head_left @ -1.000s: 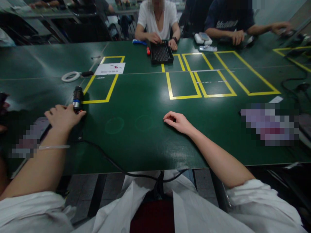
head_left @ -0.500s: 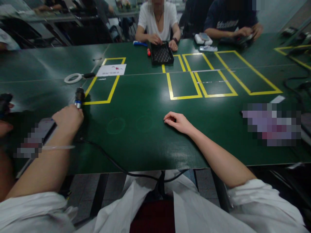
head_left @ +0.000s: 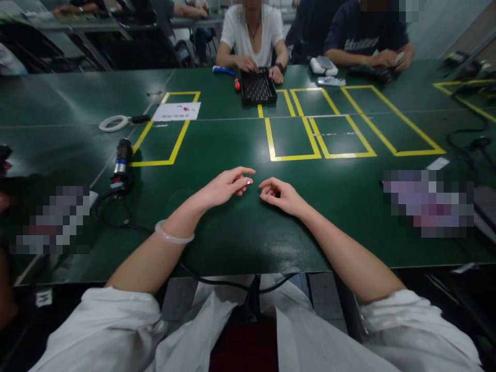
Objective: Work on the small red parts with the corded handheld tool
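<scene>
Our left hand (head_left: 227, 187) and right hand (head_left: 284, 196), both relaxed, unclenched, nearly meet right of the black cabled device (head_left: 123, 159).

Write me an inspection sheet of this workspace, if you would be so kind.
Surface: green tabletop, marked with yellow tape rectangles.
Work items: black cylindrical tool with a blue-and-silver band on the tabletop, touched by neither hand.
Clutter: white printed paper sheet; pixelated objects at left and right, unidentifiable.
Hands: left hand and right hand close together, fingers partly curled; nothing clearly held.
Cables: black cable dipping past the near table edge; coiled white cable left of the paper sheet.
Surroundings: person in a white shirt opposite, hands at a black open tray; person in a dark top beside.
</scene>
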Tool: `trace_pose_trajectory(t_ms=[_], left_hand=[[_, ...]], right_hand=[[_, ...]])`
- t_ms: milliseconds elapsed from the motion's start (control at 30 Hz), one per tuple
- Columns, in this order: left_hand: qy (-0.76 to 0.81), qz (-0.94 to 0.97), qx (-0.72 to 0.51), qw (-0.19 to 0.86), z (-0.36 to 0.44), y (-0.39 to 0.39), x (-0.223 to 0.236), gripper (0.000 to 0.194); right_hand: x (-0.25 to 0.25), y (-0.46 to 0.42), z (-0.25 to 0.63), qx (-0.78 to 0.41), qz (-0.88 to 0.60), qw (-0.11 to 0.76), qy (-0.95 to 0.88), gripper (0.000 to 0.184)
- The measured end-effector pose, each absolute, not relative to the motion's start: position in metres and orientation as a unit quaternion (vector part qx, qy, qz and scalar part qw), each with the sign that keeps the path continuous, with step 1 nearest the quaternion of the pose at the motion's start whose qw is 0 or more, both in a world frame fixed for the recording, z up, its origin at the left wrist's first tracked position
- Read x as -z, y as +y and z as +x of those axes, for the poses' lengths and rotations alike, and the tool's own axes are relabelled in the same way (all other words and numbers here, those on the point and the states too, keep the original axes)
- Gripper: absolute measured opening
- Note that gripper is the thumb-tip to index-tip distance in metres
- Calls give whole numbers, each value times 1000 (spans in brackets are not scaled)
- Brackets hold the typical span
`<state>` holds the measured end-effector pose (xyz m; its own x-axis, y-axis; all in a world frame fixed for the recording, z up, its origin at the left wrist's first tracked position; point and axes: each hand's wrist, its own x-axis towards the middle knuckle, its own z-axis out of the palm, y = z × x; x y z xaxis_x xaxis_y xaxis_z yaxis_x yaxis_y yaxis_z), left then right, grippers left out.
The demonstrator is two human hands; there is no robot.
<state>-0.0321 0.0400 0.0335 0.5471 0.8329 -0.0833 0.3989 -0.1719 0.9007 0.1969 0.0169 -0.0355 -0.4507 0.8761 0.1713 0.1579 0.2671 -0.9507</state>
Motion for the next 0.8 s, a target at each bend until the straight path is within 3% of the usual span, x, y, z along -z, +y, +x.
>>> trace_pose_trajectory(t_ms=[133,433,633,800], left_hand=[[359,704,-236,566,-18,33,-20,59],[340,659,-234,629,-20,30,4,68],[381,608,-259,647,-19,35,17,40],[387,613,-238,646,-18,35,15,37]], right_hand=[[35,17,194,-544,-335,381,-668,33],[35,14,190,-553,-309,382,-672,29],[35,15,191,-510,-343,399,-681,29],[35,16,192,-456,-363,415,-699,24]])
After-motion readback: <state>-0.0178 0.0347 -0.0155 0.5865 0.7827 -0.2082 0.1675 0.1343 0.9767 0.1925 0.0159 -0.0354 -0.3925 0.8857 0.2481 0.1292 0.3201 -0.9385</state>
